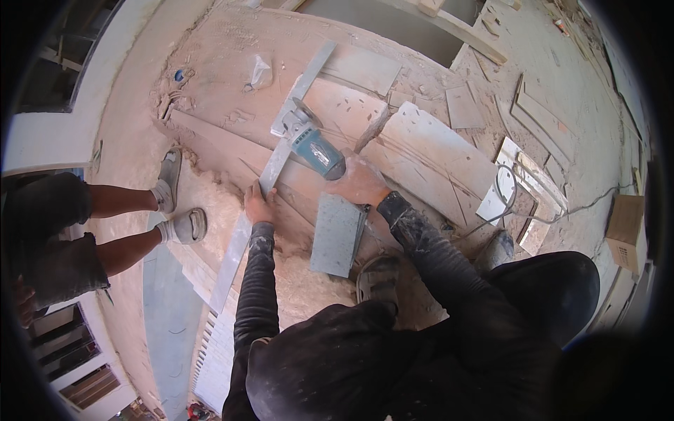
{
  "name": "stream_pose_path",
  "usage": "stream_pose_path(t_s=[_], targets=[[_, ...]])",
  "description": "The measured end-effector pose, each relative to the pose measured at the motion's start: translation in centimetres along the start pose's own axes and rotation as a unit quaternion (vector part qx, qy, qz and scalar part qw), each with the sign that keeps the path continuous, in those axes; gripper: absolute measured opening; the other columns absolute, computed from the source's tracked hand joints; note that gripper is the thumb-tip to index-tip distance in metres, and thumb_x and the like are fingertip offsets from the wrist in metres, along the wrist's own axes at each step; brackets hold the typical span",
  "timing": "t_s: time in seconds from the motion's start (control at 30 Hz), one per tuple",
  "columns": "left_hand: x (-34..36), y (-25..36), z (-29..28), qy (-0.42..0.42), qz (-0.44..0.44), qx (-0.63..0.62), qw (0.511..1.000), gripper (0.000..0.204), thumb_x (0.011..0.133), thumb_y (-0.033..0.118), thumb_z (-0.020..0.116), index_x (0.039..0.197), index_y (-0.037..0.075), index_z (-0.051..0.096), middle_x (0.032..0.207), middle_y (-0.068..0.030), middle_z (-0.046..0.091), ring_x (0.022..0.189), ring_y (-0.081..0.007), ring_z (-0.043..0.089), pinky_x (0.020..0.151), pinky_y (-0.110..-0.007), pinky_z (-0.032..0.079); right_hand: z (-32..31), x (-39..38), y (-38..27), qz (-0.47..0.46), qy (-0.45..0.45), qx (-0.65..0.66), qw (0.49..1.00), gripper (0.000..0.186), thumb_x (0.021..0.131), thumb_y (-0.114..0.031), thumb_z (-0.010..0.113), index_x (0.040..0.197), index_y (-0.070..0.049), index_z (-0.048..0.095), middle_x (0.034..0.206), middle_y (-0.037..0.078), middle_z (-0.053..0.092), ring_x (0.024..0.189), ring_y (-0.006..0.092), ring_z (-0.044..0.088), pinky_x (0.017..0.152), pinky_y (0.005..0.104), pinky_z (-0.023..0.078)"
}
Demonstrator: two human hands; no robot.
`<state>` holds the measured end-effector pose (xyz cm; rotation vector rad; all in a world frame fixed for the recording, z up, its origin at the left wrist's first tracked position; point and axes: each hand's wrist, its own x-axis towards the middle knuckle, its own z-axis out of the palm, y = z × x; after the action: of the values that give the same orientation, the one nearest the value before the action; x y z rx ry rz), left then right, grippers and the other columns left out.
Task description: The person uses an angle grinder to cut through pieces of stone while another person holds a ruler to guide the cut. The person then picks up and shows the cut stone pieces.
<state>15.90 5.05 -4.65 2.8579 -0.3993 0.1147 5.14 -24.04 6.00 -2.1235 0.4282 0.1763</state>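
My right hand (354,175) is closed round the rear of a teal angle grinder (316,151), whose metal guard and disc end lies over a long pale straightedge (300,90) running diagonally across dusty boards. My left hand (258,207) holds that straightedge lower down, fingers curled at its edge. Beneath the grinder lie large pale slabs (428,151) with brown marks and streaks. A speckled grey-green tile (333,235) rests just below my right hand, on top of another piece. The part of the disc touching the surface is too small to make out.
Another person's legs and sandaled feet (179,226) are at left. A cable (554,217) loops at right beside board offcuts and a cardboard box (625,231). Wooden beams (477,45) border an opening at the top. A long grey-blue sheet (165,316) lies at lower left.
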Motion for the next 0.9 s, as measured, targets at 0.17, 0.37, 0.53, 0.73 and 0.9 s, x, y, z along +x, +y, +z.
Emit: stream_pose_path(t_s=[0.17, 0.37, 0.53, 0.73, 0.9], targets=[[-1.6, 2.7, -0.1, -0.01, 0.023, -0.036, 0.999, 0.055, 0.08, 0.029, 0.073, 0.125, 0.002, 0.057, 0.115, -0.0192, 0.059, 0.106, -0.0386, 0.057, 0.089, -0.045, 0.047, -4.0, -0.4, 4.4, 0.017, 0.065, 0.033, 0.997, 0.074, 0.065, -0.044, 0.076, 0.114, 0.006, 0.054, 0.101, 0.028, 0.064, 0.1, 0.0413, 0.063, 0.088, 0.0443, 0.05], [-1.7, 4.9, 0.0, -0.036, 0.042, -0.05, 0.997, 0.055, 0.08, 0.03, 0.072, 0.125, 0.003, 0.057, 0.115, -0.0184, 0.059, 0.106, -0.0385, 0.056, 0.088, -0.045, 0.047, -6.5, -1.1, 7.4, 0.052, 0.126, 0.007, 0.991, 0.067, 0.065, -0.04, 0.076, 0.112, 0.003, 0.06, 0.098, 0.027, 0.066, 0.095, 0.0401, 0.064, 0.086, 0.0434, 0.05], [-1.5, 5.9, 0.1, -0.051, 0.05, -0.041, 0.997, 0.055, 0.082, 0.029, 0.071, 0.127, 0.002, 0.055, 0.116, -0.0195, 0.058, 0.107, -0.0393, 0.057, 0.09, -0.045, 0.048, -7.5, -1.8, 8.0, 0.051, 0.12, 0.003, 0.992, 0.07, 0.065, -0.041, 0.076, 0.113, 0.007, 0.057, 0.101, 0.03, 0.065, 0.1, 0.0429, 0.063, 0.088, 0.0454, 0.05], [-1.4, 5.7, 0.4, -0.049, 0.037, -0.035, 0.997, 0.056, 0.08, 0.028, 0.072, 0.128, 0.004, 0.055, 0.117, -0.0184, 0.058, 0.108, -0.0377, 0.055, 0.091, -0.045, 0.047, -7.9, -2.4, 7.4, 0.054, 0.117, 0.045, 0.991, 0.07, 0.065, -0.038, 0.077, 0.113, 0.007, 0.057, 0.103, 0.03, 0.065, 0.101, 0.0419, 0.063, 0.089, 0.0453, 0.05], [-1.4, 5.8, 0.6, -0.035, 0.044, -0.037, 0.998, 0.056, 0.08, 0.028, 0.072, 0.128, 0.004, 0.055, 0.117, -0.0185, 0.059, 0.108, -0.0378, 0.055, 0.09, -0.045, 0.047, -7.3, -2.0, 7.8, 0.061, 0.12, 0.029, 0.99, 0.069, 0.064, -0.037, 0.078, 0.114, 0.006, 0.059, 0.101, 0.028, 0.066, 0.098, 0.039, 0.065, 0.087, 0.0424, 0.051]])
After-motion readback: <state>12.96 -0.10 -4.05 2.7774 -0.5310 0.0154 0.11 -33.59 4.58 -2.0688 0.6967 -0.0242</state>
